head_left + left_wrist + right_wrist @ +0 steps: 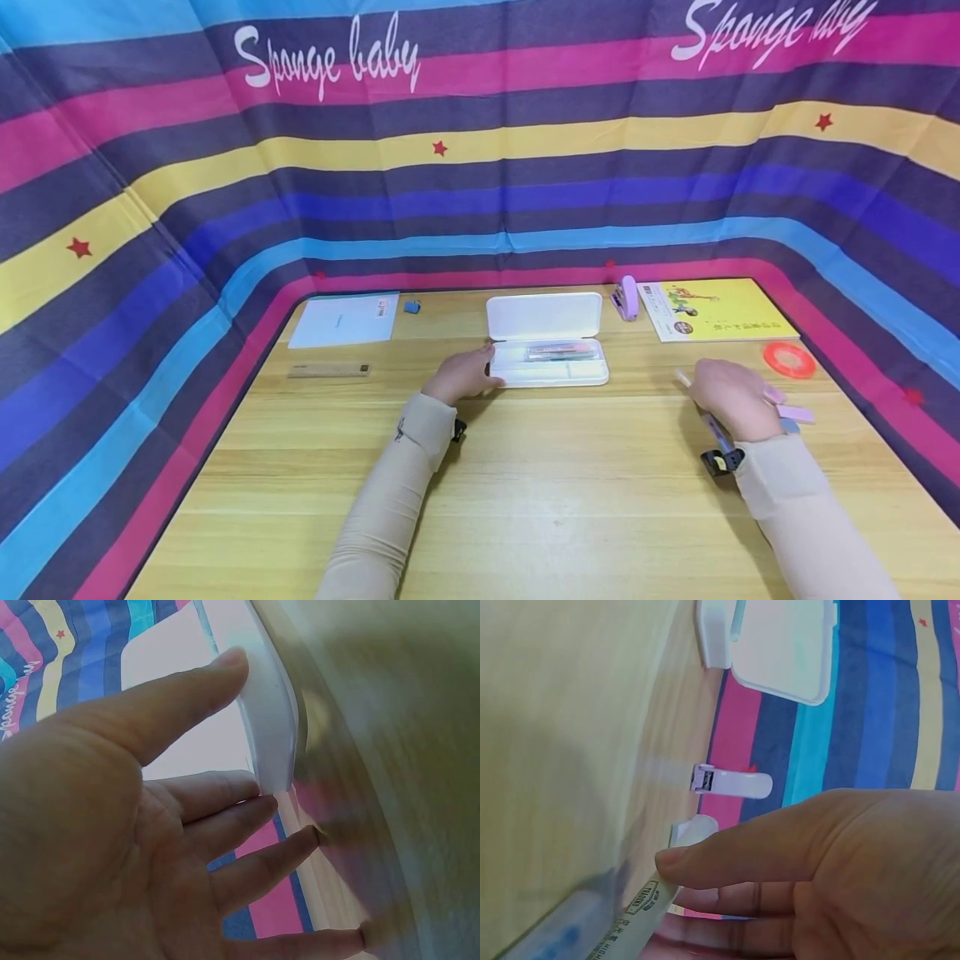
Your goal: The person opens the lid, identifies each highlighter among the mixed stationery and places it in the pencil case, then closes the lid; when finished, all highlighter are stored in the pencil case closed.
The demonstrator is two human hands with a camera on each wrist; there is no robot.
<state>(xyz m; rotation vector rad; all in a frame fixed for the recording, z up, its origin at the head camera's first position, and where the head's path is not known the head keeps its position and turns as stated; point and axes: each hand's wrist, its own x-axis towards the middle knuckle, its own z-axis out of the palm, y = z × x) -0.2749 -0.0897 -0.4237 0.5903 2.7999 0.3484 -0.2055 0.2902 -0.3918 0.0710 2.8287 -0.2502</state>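
A white pencil case [551, 384] lies with its lid [543, 317] raised, and several slim pens [561, 352] sit inside it. At its left end is my left hand [462, 375]. In the left wrist view the thumb rests along the case wall [271, 712], and the spread, nearly straight fingers touch its end and the table. My right hand [731, 396] pinches a white highlighter [637, 919] with printed lettering between thumb and fingers, low over the table at the right. Pink-purple highlighters [795, 414] and a bluish one [717, 433] lie around this hand, partly hidden by it.
Behind stand a purple stapler [626, 298] and a yellow book [720, 310], with an orange-red ring [789, 360] in front. At left are a pale notebook [345, 320], a small blue sharpener-like item [412, 307] and a ruler [328, 370]. Striped cloth [420, 204] borders the table.
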